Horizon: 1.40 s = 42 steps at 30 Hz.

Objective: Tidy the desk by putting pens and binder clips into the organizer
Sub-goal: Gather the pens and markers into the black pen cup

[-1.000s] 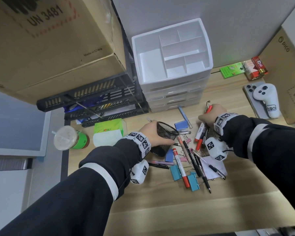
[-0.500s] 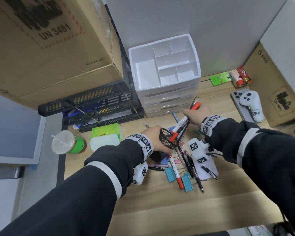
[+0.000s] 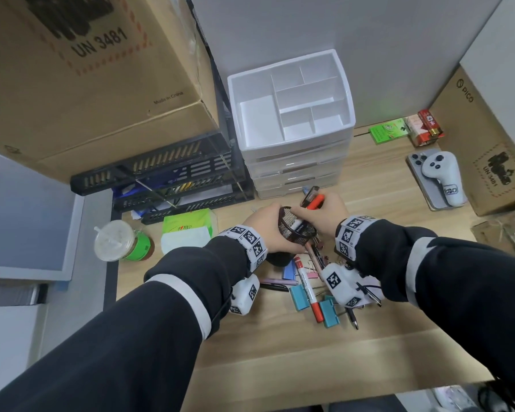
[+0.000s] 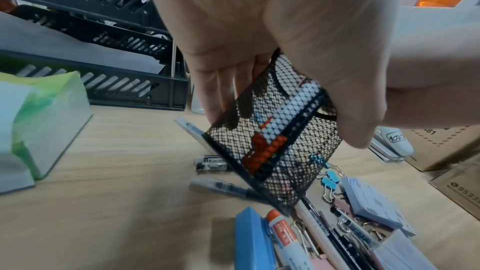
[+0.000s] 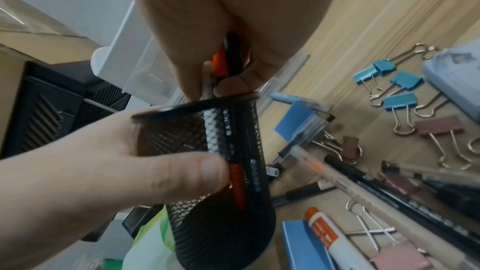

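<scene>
Where the pale wooden counter [image 3: 280, 352] meets a grey wall, a white drawer organizer [image 3: 292, 114] stands at the far side. Much of the pen pile [image 3: 312, 281] lies hidden under the wrists. Above it the left hand [image 3: 268, 230] grips a tilted black mesh cup [image 3: 298, 230], while the right hand [image 3: 327, 218] pinches a bundle of pens [image 3: 312, 202], their tips inside the cup. Teal binder clips [image 3: 327, 312] lie nearer.
</scene>
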Motion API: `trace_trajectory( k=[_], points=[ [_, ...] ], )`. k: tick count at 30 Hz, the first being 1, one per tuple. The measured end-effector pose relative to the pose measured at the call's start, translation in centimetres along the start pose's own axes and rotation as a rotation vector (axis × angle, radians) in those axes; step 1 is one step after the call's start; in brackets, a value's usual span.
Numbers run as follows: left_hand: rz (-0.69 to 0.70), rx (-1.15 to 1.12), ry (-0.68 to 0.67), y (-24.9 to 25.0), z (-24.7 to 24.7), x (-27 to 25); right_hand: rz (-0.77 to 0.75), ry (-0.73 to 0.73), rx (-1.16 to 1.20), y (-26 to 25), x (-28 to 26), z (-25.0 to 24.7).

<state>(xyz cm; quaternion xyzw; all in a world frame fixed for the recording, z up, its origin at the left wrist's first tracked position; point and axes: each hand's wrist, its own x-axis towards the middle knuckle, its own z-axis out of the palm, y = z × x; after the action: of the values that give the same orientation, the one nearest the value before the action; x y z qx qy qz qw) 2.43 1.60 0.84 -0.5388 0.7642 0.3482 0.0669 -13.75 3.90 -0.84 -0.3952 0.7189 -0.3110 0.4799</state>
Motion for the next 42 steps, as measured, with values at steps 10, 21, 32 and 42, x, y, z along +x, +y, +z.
trace_trajectory(
  k=[10, 21, 32, 42],
  points=[
    [0.023, 0.115, 0.000, -0.8, 0.0, -0.2, 0.011, -0.177, 0.124, -1.2, -0.6, -0.5],
    [0.028, 0.188, -0.036, -2.4, 0.1, -0.6, 0.107, -0.068, 0.036, 1.4, 2.1, -2.1],
    [-0.002, 0.212, -0.091, -2.9, 0.9, -0.5, 0.158, -0.446, -0.796, 4.1, 1.1, -6.5],
    [-0.014, 0.204, -0.095, -2.8, 1.1, -0.8, 0.058, -0.536, -1.068, 5.8, -0.6, -3.2]
  ],
)
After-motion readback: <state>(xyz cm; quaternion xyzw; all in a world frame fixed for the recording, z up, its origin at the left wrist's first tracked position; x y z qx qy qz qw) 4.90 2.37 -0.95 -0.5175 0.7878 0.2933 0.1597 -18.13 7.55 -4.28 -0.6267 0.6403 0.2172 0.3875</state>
